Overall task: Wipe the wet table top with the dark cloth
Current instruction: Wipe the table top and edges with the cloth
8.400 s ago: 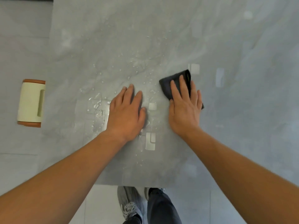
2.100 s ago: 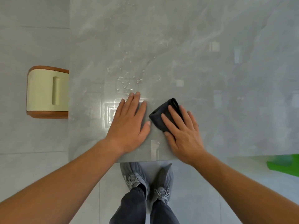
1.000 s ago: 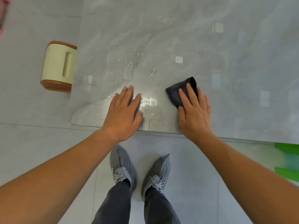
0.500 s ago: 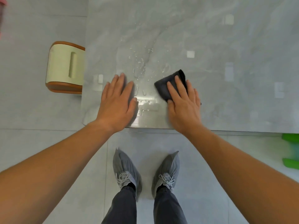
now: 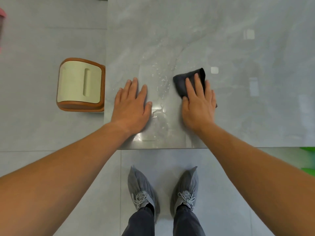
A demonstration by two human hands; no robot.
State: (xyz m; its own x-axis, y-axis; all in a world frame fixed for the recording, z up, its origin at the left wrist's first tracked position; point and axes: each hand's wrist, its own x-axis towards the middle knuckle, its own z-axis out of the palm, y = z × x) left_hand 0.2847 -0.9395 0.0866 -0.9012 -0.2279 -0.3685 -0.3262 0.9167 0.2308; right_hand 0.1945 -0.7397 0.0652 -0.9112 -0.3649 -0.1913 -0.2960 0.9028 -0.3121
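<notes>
Grey marbled table, glossy. Near its front-left corner, scattered drops. Just right of the wet patch, dark cloth pressed flat under right hand; left of it, left hand flat, near left edge.

Single head camera, wide-angle, looking steeply down, close above table top near edge.
</notes>
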